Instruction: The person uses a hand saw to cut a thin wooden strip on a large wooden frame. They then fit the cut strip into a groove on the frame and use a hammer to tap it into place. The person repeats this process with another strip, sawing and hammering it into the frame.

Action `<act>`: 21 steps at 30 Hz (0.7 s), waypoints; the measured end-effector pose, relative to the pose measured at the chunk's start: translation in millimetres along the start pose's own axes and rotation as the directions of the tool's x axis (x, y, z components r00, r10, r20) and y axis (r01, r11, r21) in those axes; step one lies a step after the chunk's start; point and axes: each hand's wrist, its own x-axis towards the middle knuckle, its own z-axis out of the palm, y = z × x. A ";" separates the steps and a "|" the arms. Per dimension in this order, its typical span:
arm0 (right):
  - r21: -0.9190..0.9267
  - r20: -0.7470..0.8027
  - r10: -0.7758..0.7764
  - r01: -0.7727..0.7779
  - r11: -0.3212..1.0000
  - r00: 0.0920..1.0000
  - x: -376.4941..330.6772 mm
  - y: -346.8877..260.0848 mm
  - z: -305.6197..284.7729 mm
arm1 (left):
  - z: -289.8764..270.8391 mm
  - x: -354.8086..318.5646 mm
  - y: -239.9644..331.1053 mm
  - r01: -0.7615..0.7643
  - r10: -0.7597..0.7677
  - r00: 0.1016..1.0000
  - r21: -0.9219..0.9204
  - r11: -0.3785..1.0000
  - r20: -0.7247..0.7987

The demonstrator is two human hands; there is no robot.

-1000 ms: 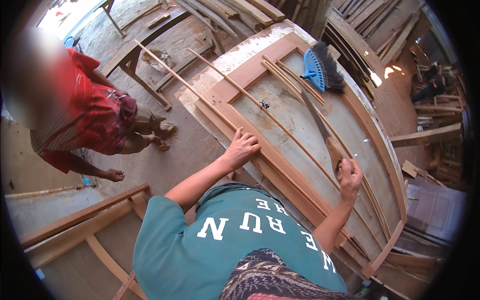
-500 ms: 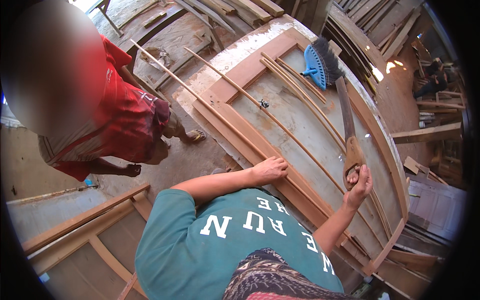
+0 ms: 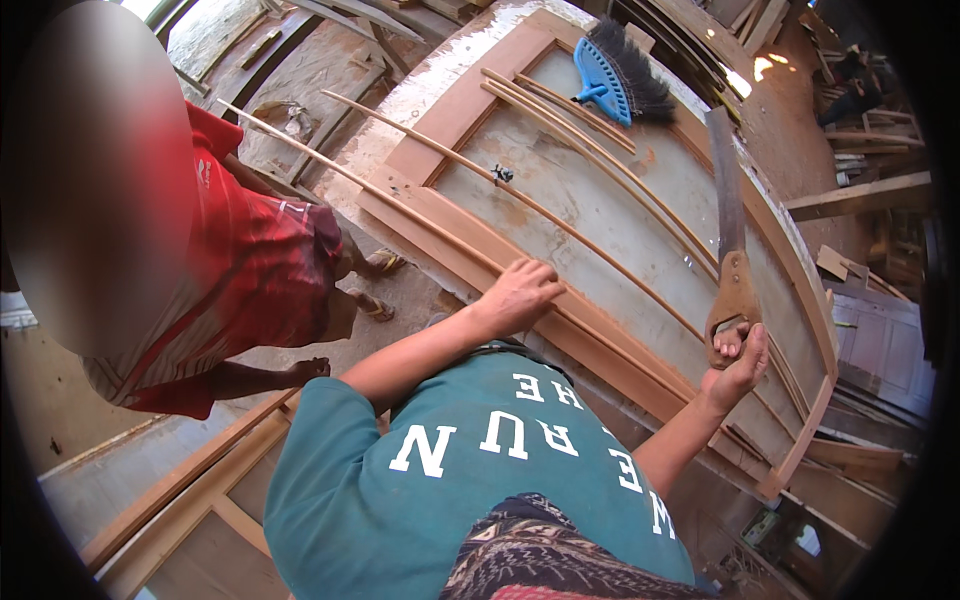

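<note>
My right hand (image 3: 740, 358) is closed around the wooden handle of a handsaw (image 3: 733, 215). Its blade points away from me, held above the wooden door frame (image 3: 437, 238). My left hand (image 3: 520, 295) has its fingers curled over a long thin wooden strip (image 3: 370, 185), which lies along the frame's near side; the fingertips are partly hidden. A second thin strip (image 3: 430, 143) crosses the panel beyond it. Several more strips (image 3: 598, 150) lie farther over, partly behind the saw. A small dark object (image 3: 502, 174) sits by the second strip.
A blue broom head with dark bristles (image 3: 603, 82) rests at the far edge of the worktable (image 3: 340, 165). To my left stands a person in a red shirt (image 3: 270, 260). Another wooden frame (image 3: 225, 500) is at lower left. Timber is stacked beyond the table at right.
The view has shifted. The saw has moved right, and its blade now points more directly away from me. My left hand remains at the near strip, its fingers more bent and raised.
</note>
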 end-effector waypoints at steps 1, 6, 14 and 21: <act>0.026 -0.018 -0.008 0.009 1.000 1.000 -1.6 -2.0 -2.4 | -6.6 -3.5 -3.3 0.027 -0.027 0.999 -0.005 1.000 -0.047; 0.033 -0.119 -0.019 0.023 0.999 0.993 -13.0 -10.6 -0.3 | -46.3 -21.7 -58.9 0.525 -0.421 0.830 0.258 0.811 -0.364; 0.149 -0.233 0.014 0.022 0.989 0.972 -23.4 -12.7 2.7 | -82.5 -21.4 -82.0 0.576 -0.514 0.814 0.266 0.773 -0.270; -0.031 -0.159 0.045 -0.050 0.998 0.986 -37.1 -18.7 16.7 | -15.9 21.2 8.8 0.119 -0.121 0.992 0.066 0.991 0.032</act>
